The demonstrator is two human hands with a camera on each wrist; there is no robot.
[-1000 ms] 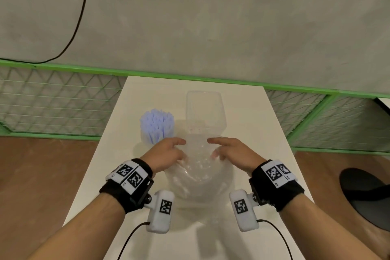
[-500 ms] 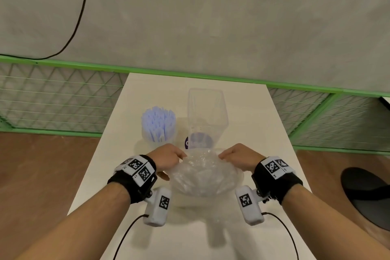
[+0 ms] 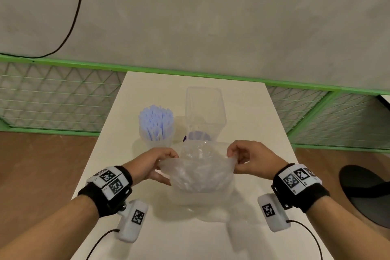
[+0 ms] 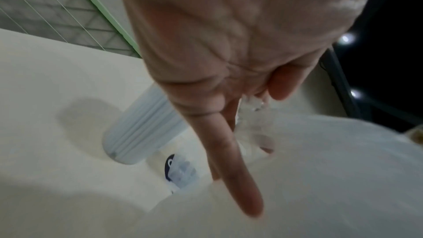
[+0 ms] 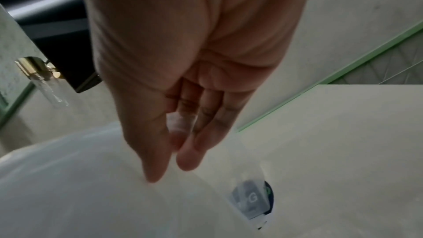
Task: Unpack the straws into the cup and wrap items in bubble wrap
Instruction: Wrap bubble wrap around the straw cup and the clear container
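A clear sheet of bubble wrap (image 3: 198, 172) hangs lifted over the white table (image 3: 249, 116), stretched between both hands. My left hand (image 3: 162, 161) pinches its left edge and my right hand (image 3: 236, 157) pinches its right edge. In the left wrist view the bubble wrap (image 4: 254, 108) shows crumpled between thumb and fingers; in the right wrist view the bubble wrap (image 5: 181, 122) sits between the fingers. A cup full of pale blue straws (image 3: 156, 126) stands behind the left hand. A clear empty straw package (image 3: 204, 112) stands upright to its right.
A dark round label (image 5: 266, 198) lies at the package's foot. Green-framed mesh fencing (image 3: 52, 99) flanks the table's far end, with a grey wall behind. A black round stool (image 3: 367, 192) stands right of the table. A black cable (image 3: 73, 17) hangs on the wall.
The bubble wrap went from lying pressed on the table under both hands to being lifted and pulled toward me. Both hands moved apart and now pinch its edges.
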